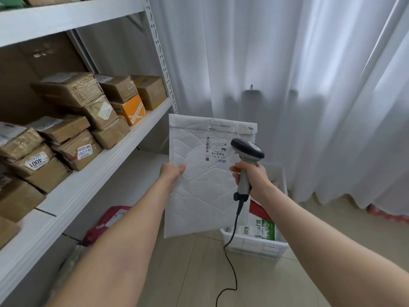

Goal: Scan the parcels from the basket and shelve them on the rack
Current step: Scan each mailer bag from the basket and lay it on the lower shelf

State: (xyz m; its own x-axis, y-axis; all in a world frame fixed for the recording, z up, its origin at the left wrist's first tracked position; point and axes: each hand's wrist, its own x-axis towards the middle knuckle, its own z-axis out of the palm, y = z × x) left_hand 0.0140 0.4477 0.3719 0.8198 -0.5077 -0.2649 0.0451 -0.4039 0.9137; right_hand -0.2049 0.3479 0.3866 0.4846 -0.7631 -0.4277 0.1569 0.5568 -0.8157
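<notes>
Reaching forward from the near edge, two bare forearms meet at mid-frame. The left hand [172,173] pinches the left edge of a white quilted padded mailer envelope [199,196], thumb on the front face and the other fingers hidden behind it. The envelope is held upright in the air, with its printed shipping label [215,147] near the top right. The right hand [253,177] is wrapped around the grip of a grey handheld barcode scanner with a dark head [247,149]. The head sits right at the label's right edge; whether it touches the envelope cannot be told. A black cable [230,249] hangs from the grip down to the beige tiled floor [314,251].

Beyond and below the hands, a white slotted plastic basket [254,245] stands on the floor to the right, holding a green-and-white printed parcel [264,229] and a red one [257,209]. On the left runs a white metal rack [93,171], its middle shelf stacked with brown taped cardboard boxes [70,89] and one orange box [130,109]. A dark red bag [106,222] lies beneath that shelf. Farthest back hangs a white sheer curtain [298,74].
</notes>
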